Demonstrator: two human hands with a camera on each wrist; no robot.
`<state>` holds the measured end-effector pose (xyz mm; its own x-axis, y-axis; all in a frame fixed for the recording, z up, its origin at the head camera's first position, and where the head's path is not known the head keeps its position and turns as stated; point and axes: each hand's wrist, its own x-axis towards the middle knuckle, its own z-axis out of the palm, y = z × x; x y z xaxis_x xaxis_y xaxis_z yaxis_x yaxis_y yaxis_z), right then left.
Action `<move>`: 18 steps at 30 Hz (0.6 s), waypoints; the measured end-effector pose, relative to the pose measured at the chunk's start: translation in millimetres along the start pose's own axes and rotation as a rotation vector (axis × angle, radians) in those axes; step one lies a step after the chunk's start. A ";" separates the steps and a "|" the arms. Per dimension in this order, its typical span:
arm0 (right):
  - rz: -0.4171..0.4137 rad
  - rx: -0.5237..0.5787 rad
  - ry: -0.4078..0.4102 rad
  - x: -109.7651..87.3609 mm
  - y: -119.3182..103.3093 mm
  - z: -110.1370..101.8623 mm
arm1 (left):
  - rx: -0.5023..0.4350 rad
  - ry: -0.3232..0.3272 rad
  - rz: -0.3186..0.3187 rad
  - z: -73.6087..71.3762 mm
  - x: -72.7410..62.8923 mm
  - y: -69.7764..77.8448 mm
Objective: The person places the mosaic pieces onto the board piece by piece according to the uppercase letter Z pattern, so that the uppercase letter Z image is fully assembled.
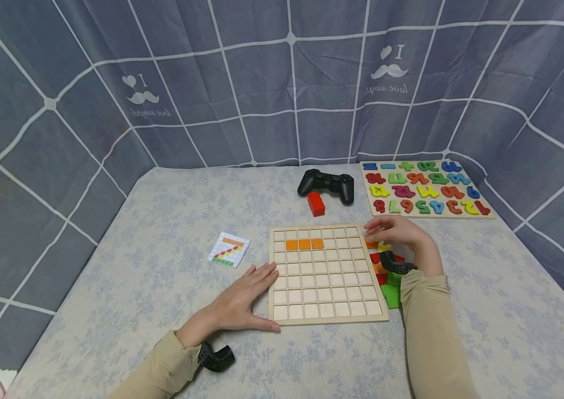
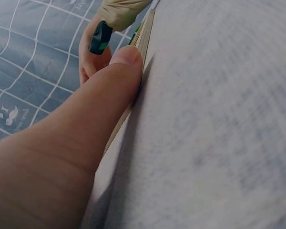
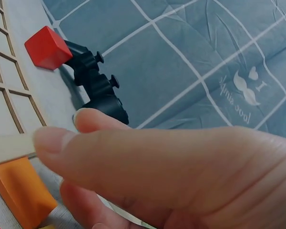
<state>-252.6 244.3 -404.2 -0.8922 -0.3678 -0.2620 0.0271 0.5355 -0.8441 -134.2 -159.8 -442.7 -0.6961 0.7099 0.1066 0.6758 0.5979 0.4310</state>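
Observation:
A wooden grid board [image 1: 329, 312] lies flat on the table, with three orange square tiles [image 1: 304, 244] side by side in its second row from the back. My left hand [image 1: 246, 296] rests at the board's left edge, fingers spread and thumb near the front corner. At the far right corner, my right hand [image 1: 401, 233] hovers over a pile of loose tiles, its fingers loosely bent. An orange tile [image 3: 25, 191] lies just under the right thumb in the right wrist view; nothing shows between thumb and fingers. Green tiles [image 1: 393, 295] and red ones are partly hidden under that wrist.
Left of the board lies a small pattern card [image 1: 229, 249] with coloured squares. Behind the board are a red block [image 1: 316, 204] and a black game controller [image 1: 329, 184]. A number puzzle board [image 1: 434, 215] lies at the back right. A grey-blue curtain [image 1: 262, 83] surrounds the table.

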 end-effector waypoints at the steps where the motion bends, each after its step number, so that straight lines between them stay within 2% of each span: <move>1: 0.010 0.005 -0.003 -0.5 0.1 0.2 | -0.002 -0.006 -0.006 -0.2 0.1 0.2; 18: 0.008 -0.003 -0.021 1.4 4.3 2.2 | -0.004 -0.015 -0.017 -0.9 0.3 0.8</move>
<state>-252.7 244.4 -409.3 -0.8821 -0.3799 -0.2785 0.0326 0.5406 -0.8407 -134.1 -159.4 -441.5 -0.7038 0.7052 0.0856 0.6628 0.6084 0.4366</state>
